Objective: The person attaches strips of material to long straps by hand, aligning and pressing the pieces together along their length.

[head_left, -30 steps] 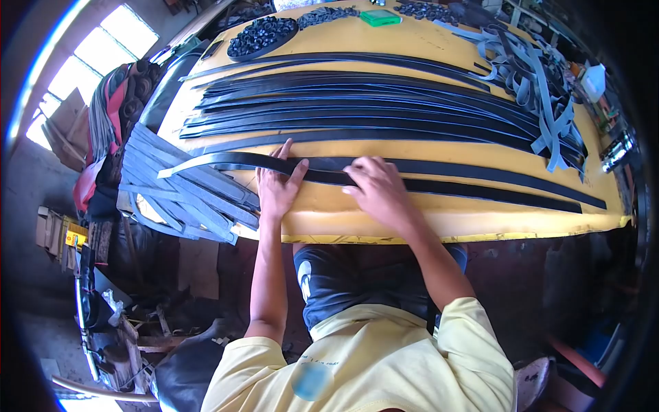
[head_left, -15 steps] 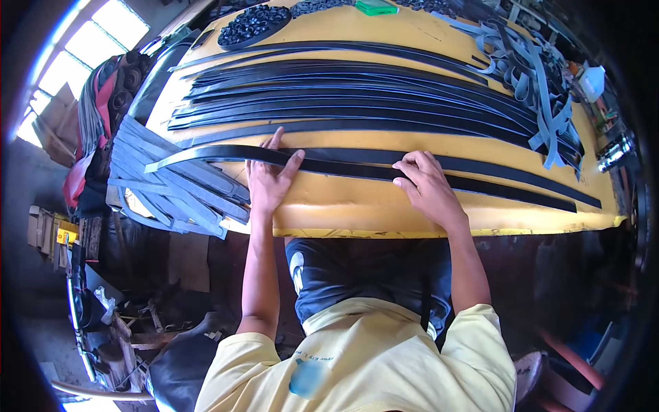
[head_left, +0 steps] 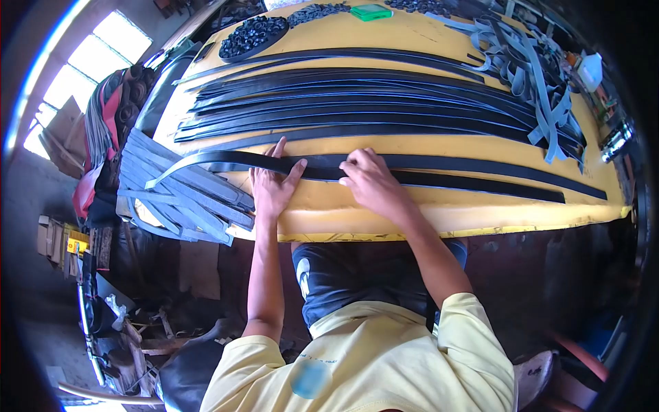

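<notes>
A long black strip (head_left: 473, 189) runs across the near side of the table, its left end arched up over a pile of grey strips. My left hand (head_left: 273, 192) is closed on this strip, with the thumb on top, the fingers partly hidden beneath it and one fingertip showing past its far edge. To the right, my right hand (head_left: 374, 182) is closed over the same strip, fingers bent and thumb near its close edge; the exact contact is hidden. A second black strip (head_left: 494, 173) lies flat just behind, partly covered by the right hand.
Many black strips (head_left: 343, 103) lie side by side farther back on the yellow tabletop (head_left: 322, 218). Grey strips (head_left: 185, 185) are piled at left, tangled ones (head_left: 535, 89) at right. A round tray of small black pieces (head_left: 254, 38) and a green box (head_left: 371, 12) stand at the back.
My right hand has slid left along the strip, closer to my left hand. The strip's right end has shifted slightly left. My left hand stays in nearly the same place on the strip.
</notes>
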`<state>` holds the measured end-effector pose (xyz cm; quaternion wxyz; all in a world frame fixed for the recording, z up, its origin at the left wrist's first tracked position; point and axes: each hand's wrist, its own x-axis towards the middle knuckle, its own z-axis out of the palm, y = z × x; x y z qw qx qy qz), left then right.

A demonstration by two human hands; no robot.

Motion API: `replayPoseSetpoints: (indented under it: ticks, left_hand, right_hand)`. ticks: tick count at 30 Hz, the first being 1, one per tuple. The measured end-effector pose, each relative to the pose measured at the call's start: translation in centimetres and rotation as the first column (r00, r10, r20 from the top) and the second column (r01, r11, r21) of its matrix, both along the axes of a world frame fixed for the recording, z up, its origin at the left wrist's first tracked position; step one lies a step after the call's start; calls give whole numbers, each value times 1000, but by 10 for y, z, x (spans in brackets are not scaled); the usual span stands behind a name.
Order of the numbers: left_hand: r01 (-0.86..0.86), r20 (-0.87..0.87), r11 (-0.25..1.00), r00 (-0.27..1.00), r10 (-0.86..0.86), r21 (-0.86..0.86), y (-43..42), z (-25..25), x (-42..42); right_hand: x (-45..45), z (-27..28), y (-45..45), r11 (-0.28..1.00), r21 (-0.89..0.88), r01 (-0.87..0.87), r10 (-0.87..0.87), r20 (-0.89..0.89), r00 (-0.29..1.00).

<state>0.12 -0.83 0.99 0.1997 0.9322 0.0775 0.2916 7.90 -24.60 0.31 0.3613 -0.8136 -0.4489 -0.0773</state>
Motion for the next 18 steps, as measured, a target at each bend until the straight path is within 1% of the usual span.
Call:
replayPoseSetpoints:
  ticks: [2, 4, 6, 8, 9, 10, 12, 13, 16, 18]
  left_hand:
    - [0, -9, 1000, 1000, 0, 9, 1, -2, 1]
    - [-7, -30, 991, 1000, 3, -136, 3, -2, 1]
    - [-13, -56, 993, 998, 6, -118, 3, -2, -1]
    - [-20, -84, 994, 996, 11, -103, 4, 0, -1]
    - [-19, -74, 995, 997, 12, -97, 4, -1, -1]
    - [-21, -67, 995, 998, 14, -93, 4, -2, -2]
    - [-26, -80, 993, 997, 18, -111, 3, 1, -2]
    - [-21, -88, 993, 996, 11, -117, 2, 2, -2]
    - [-31, -92, 996, 995, 23, -84, 0, 1, -2]
    - [-26, -74, 999, 997, 23, -37, 1, 1, -1]
  right_hand:
    - [-1, -4, 14, 1000, -11, -8, 8, 27, 1000]
    - [-1, -3, 13, 1000, -8, -5, 5, 17, 1000]
    - [-4, 1, 6, 1000, -11, -5, 5, 9, 1000]
    - [-13, 10, -19, 998, -12, 66, -66, 22, 998]
    - [-12, 10, -36, 993, -33, 117, -117, -11, 993]
    - [-9, 8, -54, 987, -32, 157, -156, 47, 987]
    - [-4, 9, -92, 967, -66, 246, -246, 18, 969]
    - [-3, 14, -109, 959, -89, 269, -273, -42, 961]
    - [1, 16, -133, 952, -113, 285, -289, -18, 957]
    - [2, 17, -135, 955, -130, 265, -275, -59, 960]
